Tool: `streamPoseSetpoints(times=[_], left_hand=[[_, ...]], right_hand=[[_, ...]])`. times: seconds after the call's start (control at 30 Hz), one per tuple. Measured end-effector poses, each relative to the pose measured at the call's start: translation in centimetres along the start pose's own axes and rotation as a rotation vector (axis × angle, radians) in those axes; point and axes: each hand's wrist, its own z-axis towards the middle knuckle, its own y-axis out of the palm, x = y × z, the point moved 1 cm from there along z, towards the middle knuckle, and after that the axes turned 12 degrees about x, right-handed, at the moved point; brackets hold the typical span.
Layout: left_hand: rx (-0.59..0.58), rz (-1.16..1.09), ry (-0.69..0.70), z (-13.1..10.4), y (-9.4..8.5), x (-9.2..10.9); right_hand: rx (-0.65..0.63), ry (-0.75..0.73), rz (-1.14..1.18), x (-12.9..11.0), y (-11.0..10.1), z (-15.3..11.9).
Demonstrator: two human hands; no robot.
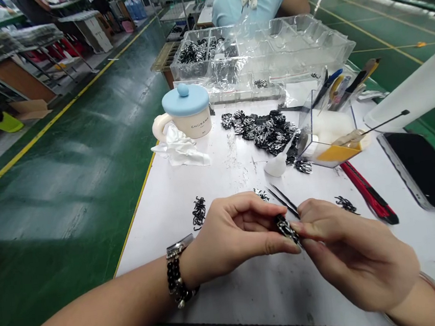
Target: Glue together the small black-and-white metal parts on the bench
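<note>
My left hand pinches a small black part with silver metal bits between thumb and fingertips. At the part's right end, the thumb and fingertips of my right hand press against it. Black tweezers stick out from my right hand, their two tips apart and pointing away from me. Just beyond the hands lies a small cluster of metal pieces. Small black curved pieces lie left of my hands, and more black pieces lie to the right.
A heap of black-and-silver parts covers the table's middle back. Around it stand a lidded mug, crumpled tissue, a white dropper bottle and a clear tool holder. Right are a red cutter and phone; behind, clear trays and a person.
</note>
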Motion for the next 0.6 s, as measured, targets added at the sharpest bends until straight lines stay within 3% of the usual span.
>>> streamPoseSetpoints(times=[0.13,0.27,0.6], left_hand=[[0.014,0.044,0.023,0.1,-0.1,0.3],[0.005,0.079,0.061,0.1,-0.2,0.5],[-0.007,0.135,0.15,0.1,-0.4,0.4]], right_hand=[[0.056,0.172,0.103,0.4,0.1,-0.3],[0.034,0.259,0.123,0.9,-0.1,-0.1],[-0.128,0.058,-0.002,1.1,-1.3,0.6]])
